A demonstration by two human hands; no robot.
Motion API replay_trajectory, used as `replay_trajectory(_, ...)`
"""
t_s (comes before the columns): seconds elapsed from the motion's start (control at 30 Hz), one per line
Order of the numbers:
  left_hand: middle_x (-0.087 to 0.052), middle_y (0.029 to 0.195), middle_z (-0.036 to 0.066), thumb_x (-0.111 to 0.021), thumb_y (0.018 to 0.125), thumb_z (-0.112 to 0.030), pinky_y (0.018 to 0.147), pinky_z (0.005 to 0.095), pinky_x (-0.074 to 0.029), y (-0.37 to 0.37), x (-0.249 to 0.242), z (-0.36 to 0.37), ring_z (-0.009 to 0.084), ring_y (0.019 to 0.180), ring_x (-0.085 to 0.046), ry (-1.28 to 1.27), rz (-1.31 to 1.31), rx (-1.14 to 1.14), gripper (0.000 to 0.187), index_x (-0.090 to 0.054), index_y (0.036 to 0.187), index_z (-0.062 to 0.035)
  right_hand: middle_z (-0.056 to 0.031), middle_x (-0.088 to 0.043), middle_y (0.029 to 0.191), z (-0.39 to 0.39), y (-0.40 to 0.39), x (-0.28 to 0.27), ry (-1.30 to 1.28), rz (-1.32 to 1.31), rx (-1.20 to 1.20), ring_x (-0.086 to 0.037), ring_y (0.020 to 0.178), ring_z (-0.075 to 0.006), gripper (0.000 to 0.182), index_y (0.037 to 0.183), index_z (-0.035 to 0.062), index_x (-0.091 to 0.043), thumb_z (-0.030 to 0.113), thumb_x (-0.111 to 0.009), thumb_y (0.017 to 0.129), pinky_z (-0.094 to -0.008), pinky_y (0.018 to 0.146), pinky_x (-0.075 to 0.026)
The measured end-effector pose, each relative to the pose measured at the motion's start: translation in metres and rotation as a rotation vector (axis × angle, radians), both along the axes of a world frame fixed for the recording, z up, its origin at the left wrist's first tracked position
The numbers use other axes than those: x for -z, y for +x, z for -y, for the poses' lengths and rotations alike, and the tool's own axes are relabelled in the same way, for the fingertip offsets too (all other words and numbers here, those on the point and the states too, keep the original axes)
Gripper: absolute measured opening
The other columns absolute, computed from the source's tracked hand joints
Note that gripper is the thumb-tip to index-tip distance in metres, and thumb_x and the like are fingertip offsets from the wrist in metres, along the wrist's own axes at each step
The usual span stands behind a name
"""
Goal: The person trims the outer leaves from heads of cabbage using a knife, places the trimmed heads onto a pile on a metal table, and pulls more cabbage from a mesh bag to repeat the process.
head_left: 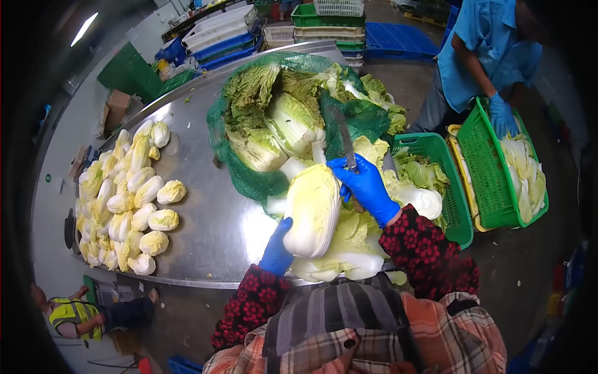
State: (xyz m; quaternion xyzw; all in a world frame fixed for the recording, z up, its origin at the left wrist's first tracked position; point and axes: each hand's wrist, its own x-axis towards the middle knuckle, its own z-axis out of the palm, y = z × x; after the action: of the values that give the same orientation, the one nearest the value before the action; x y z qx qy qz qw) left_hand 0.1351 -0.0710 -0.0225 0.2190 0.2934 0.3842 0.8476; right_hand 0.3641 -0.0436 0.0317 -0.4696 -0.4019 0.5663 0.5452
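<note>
A large, pale napa cabbage (pixel 311 212) stands tilted over the near table edge. My left hand (pixel 276 250), in a blue glove, grips its lower left side. My right hand (pixel 367 187), gloved the same way, is closed around the handle of a knife (pixel 343 134) whose blade points up and away; its fingers are close to the cabbage's upper right side. Beneath and beside the cabbage lie loose outer leaves (pixel 355 246). Just beyond it, a green mesh bag (pixel 218 140) lies open around several untrimmed cabbages (pixel 293 124).
Many small trimmed cabbages (pixel 128 199) are heaped at the left of the steel table (pixel 205 230). A green crate (pixel 461 212) of leaves stands at my right. Behind it, a co-worker (pixel 479 68) handles another green crate (pixel 492 162). Another person (pixel 78 318) is at lower left.
</note>
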Motion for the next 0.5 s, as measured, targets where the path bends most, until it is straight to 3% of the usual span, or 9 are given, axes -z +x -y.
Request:
replay_trajectory(0.1, -0.041, 0.132, 0.015, -0.055, 0.084, -0.029, 0.102, 0.0383, -0.034, 0.005, -0.009, -0.001, 0.0261, 0.121, -0.041, 0.084, -0.053, -0.07, 0.065, -0.028, 0.136, -0.0013, -0.0023, -0.058, 0.074, 0.002, 0.004, -0.003, 0.019, -0.035, 0.06, -0.053, 0.054, -0.0068, 0.035, 0.113, 0.003, -0.054, 0.019, -0.062, 0.083, -0.0206, 0.044, -0.045)
replay_trajectory(0.2, -0.041, 0.13, 0.015, -0.06, 0.079, -0.027, 0.102, 0.0377, -0.034, 0.0, -0.017, -0.008, 0.0262, 0.12, -0.042, 0.217, -0.11, -0.028, 0.07, -0.028, 0.135, 0.0004, -0.0012, -0.057, 0.072, 0.003, 0.013, -0.027, 0.003, 0.191, -0.116, -0.053, 0.054, -0.0065, 0.03, 0.107, 0.0056, -0.057, 0.022, -0.064, 0.082, -0.0206, 0.045, -0.045)
replay_trajectory(0.43, -0.042, 0.129, 0.015, -0.061, 0.077, -0.026, 0.101, 0.0385, -0.035, 0.001, -0.02, -0.004, 0.027, 0.119, -0.043, 0.306, -0.175, -0.066, 0.072, -0.028, 0.135, 0.0012, -0.002, -0.056, 0.071, -0.005, 0.007, -0.011, 0.009, 0.056, -0.041, -0.055, 0.056, -0.0075, 0.021, 0.093, 0.0038, -0.058, 0.017, -0.067, 0.079, -0.0212, 0.045, -0.046)
replay_trajectory(0.5, -0.043, 0.129, 0.015, -0.058, 0.08, -0.028, 0.1, 0.0391, -0.036, 0.001, -0.017, -0.005, 0.0273, 0.118, -0.044, 0.186, -0.133, -0.128, 0.069, -0.029, 0.135, 0.0007, -0.0028, -0.056, 0.071, 0.0, 0.008, -0.011, 0.029, -0.034, -0.038, -0.055, 0.056, -0.008, 0.02, 0.093, 0.0028, -0.057, 0.016, -0.065, 0.081, -0.0213, 0.044, -0.046)
